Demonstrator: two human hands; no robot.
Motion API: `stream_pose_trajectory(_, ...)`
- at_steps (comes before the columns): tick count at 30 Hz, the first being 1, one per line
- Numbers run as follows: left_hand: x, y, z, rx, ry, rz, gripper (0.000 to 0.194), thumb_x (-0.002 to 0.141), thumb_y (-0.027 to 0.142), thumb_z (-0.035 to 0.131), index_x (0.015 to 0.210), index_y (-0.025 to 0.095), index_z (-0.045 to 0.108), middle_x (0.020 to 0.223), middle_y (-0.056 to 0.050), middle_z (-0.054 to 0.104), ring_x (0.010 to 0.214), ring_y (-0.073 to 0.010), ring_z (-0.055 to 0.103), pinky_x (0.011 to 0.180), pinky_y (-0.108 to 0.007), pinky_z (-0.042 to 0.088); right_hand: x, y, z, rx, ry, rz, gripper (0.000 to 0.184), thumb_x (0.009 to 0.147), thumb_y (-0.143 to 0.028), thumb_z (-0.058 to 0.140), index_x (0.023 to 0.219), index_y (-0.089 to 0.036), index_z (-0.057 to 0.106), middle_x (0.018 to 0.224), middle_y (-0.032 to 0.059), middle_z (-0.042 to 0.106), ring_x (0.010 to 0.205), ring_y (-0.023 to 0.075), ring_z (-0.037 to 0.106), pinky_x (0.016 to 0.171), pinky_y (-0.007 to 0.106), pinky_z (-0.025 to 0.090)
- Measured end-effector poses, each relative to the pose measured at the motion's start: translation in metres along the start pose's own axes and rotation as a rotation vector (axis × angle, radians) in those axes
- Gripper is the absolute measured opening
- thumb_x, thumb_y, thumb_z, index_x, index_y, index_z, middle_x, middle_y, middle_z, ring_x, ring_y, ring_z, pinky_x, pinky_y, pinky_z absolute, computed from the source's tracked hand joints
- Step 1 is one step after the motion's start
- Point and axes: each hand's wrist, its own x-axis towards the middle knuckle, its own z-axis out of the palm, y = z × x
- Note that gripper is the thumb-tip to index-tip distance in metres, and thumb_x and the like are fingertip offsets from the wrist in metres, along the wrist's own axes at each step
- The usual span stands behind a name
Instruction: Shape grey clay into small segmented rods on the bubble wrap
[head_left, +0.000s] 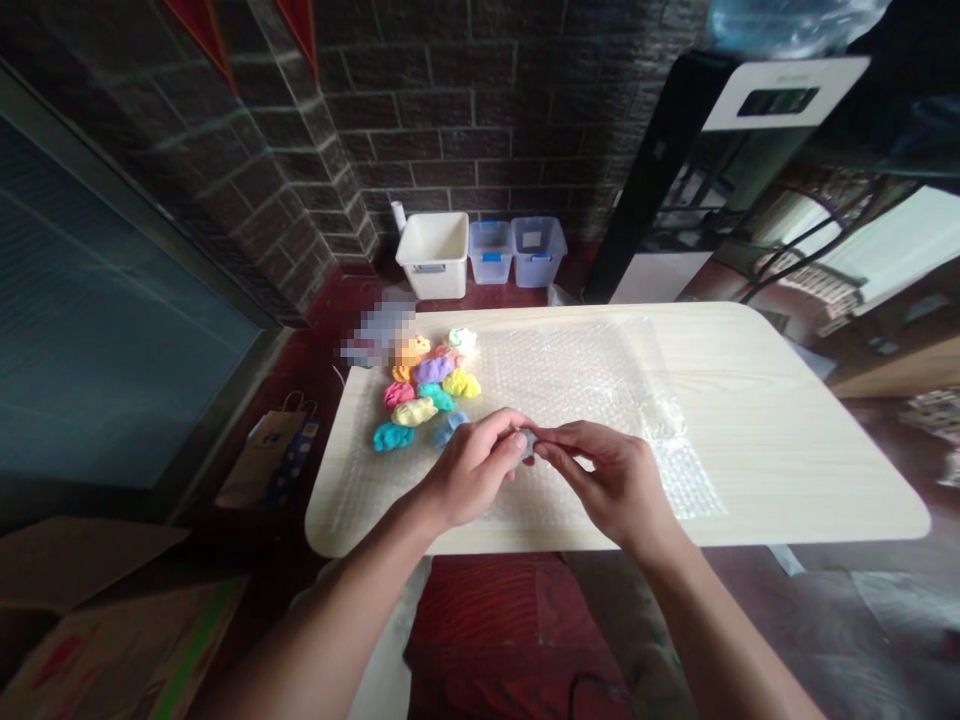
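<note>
My left hand [480, 455] is closed around a small grey lump [527, 447], thumb on top, above the near middle of the table. The thumb and fingertips of my right hand [611, 470] pinch the right side of that same lump. Whether it is cloth or soft clay I cannot tell. Left of my hands is a group of soft-looking coloured lumps, among them a purple one [433, 370], a pale yellow one [414, 411], a teal one [393, 436] and a red one [399, 396]. A blue lump [450, 429] lies just behind my left hand, partly hidden.
Bubble wrap [555, 360] covers much of the pale table [787, 430], with a crumpled whitish patch [664, 420] at its right. Beyond the table stand a white bin [433, 270], two clear boxes [536, 265] and a water dispenser [675, 180]. A cardboard box [112, 640] is at lower left.
</note>
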Motion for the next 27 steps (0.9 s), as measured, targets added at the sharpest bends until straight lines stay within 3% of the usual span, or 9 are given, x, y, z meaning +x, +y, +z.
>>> stream_pose_trajectory(4,-0.001,0.002,-0.002,-0.219,-0.046,-0.140,0.031,0.099,0.042,0.055,0.105,0.014,0.066,0.081,-0.003,0.068,0.057,-0.0099,0.054,0.047,-0.020,0.037,0.000,-0.010,0.000,-0.102,-0.050,-0.019,0.016,0.099,-0.023,0.066,0.097,-0.022,0.082,0.085,0.0043,0.082,0.076,0.0202,0.076,0.072,0.033,0.057)
stream_pose_trajectory(7,-0.001,0.008,-0.007,-0.253,-0.094,-0.203,0.032,0.094,0.042,0.060,0.105,0.013,0.067,0.080,-0.004,0.068,0.053,-0.0091,0.053,0.042,-0.019,0.035,-0.001,-0.012,0.002,-0.151,-0.053,-0.050,0.016,0.099,-0.020,0.062,0.097,-0.020,0.079,0.084,0.0053,0.081,0.074,0.0197,0.075,0.070,0.032,0.056)
stream_pose_trajectory(12,0.000,0.012,-0.014,-0.235,-0.120,-0.227,0.032,0.092,0.040,0.066,0.107,0.012,0.069,0.082,-0.004,0.070,0.055,-0.0084,0.054,0.043,-0.018,0.037,0.001,-0.011,0.001,-0.057,-0.099,-0.053,0.014,0.101,-0.021,0.062,0.103,-0.020,0.076,0.090,0.0059,0.080,0.080,0.0193,0.076,0.075,0.031,0.059)
stream_pose_trajectory(19,0.005,0.012,-0.018,-0.303,-0.121,-0.266,0.033,0.090,0.038,0.069,0.110,0.011,0.066,0.079,-0.005,0.072,0.051,-0.0076,0.050,0.041,-0.017,0.033,0.010,-0.010,-0.002,-0.073,-0.113,-0.043,0.007,0.098,-0.020,0.067,0.095,-0.022,0.074,0.084,0.0030,0.080,0.074,0.0179,0.075,0.072,0.028,0.057)
stream_pose_trajectory(27,0.004,0.018,-0.018,-0.216,-0.119,-0.201,0.028,0.089,0.034,0.069,0.104,0.010,0.070,0.078,-0.005,0.071,0.055,-0.0085,0.054,0.048,-0.019,0.038,0.005,-0.018,0.001,-0.011,-0.150,0.024,0.005,0.094,-0.021,0.068,0.095,-0.019,0.072,0.088,0.0065,0.079,0.077,0.0201,0.074,0.072,0.031,0.060)
